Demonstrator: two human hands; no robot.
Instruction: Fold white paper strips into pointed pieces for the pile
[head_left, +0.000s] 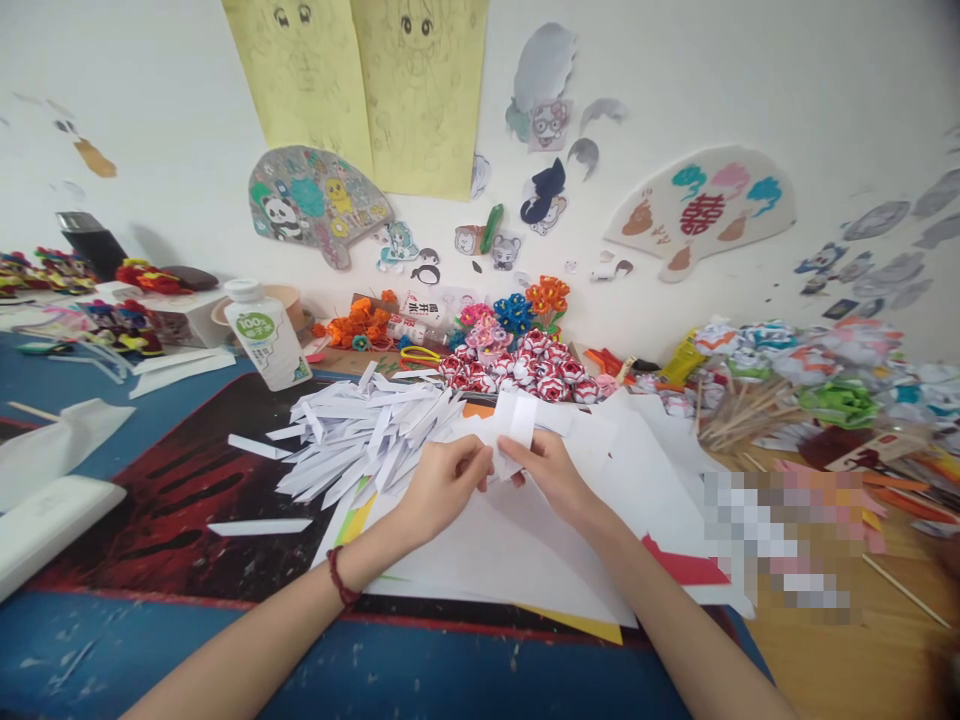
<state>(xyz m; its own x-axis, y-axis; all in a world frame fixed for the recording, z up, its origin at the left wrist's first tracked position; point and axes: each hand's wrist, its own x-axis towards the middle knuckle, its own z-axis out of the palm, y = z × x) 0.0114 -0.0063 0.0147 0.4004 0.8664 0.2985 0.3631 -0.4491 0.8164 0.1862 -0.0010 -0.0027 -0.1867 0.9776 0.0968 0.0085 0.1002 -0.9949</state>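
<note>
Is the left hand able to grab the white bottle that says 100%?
Probably yes: the left hand could likely pass over the pile of white paper strips, which lies between it and the white bottle.

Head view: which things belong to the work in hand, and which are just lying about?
Likely in use:
- white paper piece, pinched by the right hand, left hand close by
- white paper strips, piled alongside
- white sheets beneath the hands

Seemingly lying about:
- white bottle
- dark flask
- wooden sticks
</note>
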